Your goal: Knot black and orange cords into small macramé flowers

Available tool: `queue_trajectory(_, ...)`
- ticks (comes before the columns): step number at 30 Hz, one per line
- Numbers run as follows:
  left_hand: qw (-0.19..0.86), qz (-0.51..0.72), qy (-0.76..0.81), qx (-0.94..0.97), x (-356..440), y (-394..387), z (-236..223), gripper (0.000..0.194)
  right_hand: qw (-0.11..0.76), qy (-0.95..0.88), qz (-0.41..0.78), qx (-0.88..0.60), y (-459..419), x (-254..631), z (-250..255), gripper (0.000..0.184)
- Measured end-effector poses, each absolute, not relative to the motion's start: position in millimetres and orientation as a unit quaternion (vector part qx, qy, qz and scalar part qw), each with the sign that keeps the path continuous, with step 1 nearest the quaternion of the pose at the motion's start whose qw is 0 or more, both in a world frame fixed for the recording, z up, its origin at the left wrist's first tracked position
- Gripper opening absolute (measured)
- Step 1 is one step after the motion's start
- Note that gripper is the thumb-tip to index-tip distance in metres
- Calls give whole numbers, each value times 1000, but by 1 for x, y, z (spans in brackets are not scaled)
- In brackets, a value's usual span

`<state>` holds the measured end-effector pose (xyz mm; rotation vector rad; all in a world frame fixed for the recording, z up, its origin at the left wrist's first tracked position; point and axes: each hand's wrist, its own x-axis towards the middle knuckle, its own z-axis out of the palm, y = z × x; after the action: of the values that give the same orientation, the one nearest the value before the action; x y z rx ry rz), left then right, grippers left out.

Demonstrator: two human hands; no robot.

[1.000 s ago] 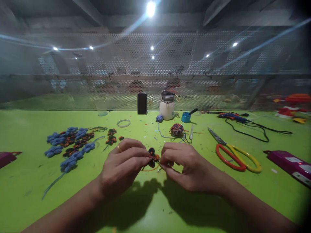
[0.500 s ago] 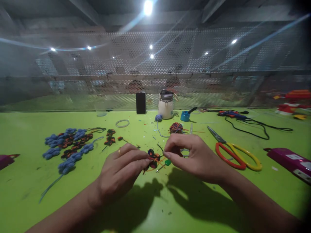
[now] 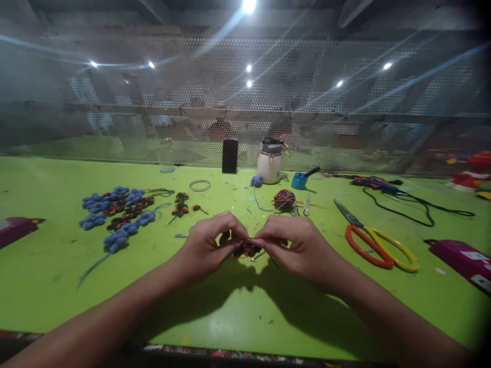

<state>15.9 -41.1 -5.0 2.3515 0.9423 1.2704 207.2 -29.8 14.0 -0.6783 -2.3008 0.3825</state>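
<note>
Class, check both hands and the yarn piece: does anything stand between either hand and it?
Nothing visible: left hand and right hand both pinch the yarn piece, and the scissors lie clear to the right.

Fingers cover part of the dark crochet piece (image 3: 246,250). Red-white object (image 3: 471,174) and both purple boxes (image 3: 462,260) (image 3: 17,231) cut off at the edges. Shapes behind the mesh (image 3: 230,102) blurred.

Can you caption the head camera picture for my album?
Left hand and right hand pinch dark, orange-flecked yarn work over a green table.
</note>
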Motion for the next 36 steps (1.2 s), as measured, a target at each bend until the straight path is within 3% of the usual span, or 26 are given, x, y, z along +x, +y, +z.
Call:
queue_trajectory(4, 273, 434, 367, 776, 16, -43, -2, 7, 363, -888, 125, -253, -30, 208, 14, 13)
queue_trajectory(9, 392, 449, 338, 728, 16, -40, -5, 13, 362, -907, 16, -216, -33, 206, 10, 19)
queue_trajectory(13, 515, 424, 323, 671, 16, -37, -8, 21, 332, -919, -56, -207, -37, 203, 5, 23)
queue_trajectory(21, 653, 382, 379, 533, 12, -32, -10, 16, 270, -938, -123, -176, -40, 200, -3, 23)
queue_trajectory(31, 592, 328, 426, 600, 3, -27, -9, 10, 223, -959, -108, -137, -41, 196, -11, 22)
queue_trajectory(36, 569, 313, 433, 625, 0, -24, -11, 14, 250, -951, 66, -172, -40, 196, -2, 14)
